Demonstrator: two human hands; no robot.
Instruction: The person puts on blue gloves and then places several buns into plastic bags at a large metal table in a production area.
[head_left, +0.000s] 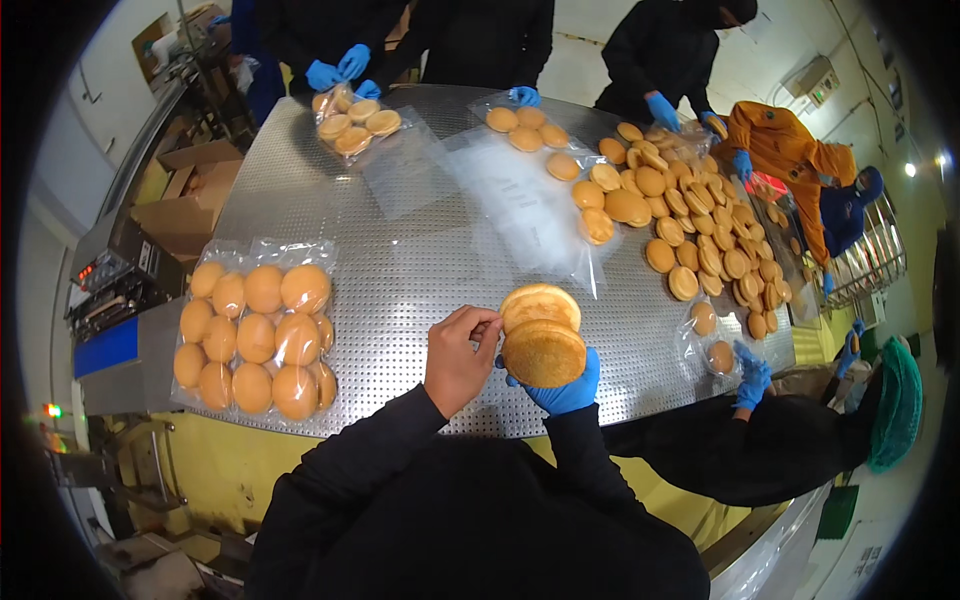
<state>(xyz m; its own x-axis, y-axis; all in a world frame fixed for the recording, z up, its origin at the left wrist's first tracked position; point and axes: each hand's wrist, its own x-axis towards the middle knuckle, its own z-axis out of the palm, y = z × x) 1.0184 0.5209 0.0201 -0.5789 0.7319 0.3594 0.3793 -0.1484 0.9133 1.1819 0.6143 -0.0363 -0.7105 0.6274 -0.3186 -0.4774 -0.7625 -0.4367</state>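
Observation:
My right hand (559, 386), in a blue glove, holds two round golden-brown cakes, bun or pancake-like, above the perforated metal table (405, 285). The nearer cake (544, 354) overlaps the farther one (541, 304). My bare left hand (461, 356) is at the left edge of the farther cake, thumb and forefinger tips close together; whether they pinch its rim I cannot tell. Beyond the cakes lie flat clear plastic bags (517, 202). Filled clear bags of cakes (255, 337) lie to the left. A large pile of loose cakes (712, 217) spreads over the right side.
Co-workers' gloved hands (337, 71) handle a bag of cakes (352, 124) across the table. Another co-worker's gloved hand (752, 379) is close on the right, beside a bag with cakes (720, 356). A machine with a red display (112, 270) and a cardboard box (187, 199) stand left.

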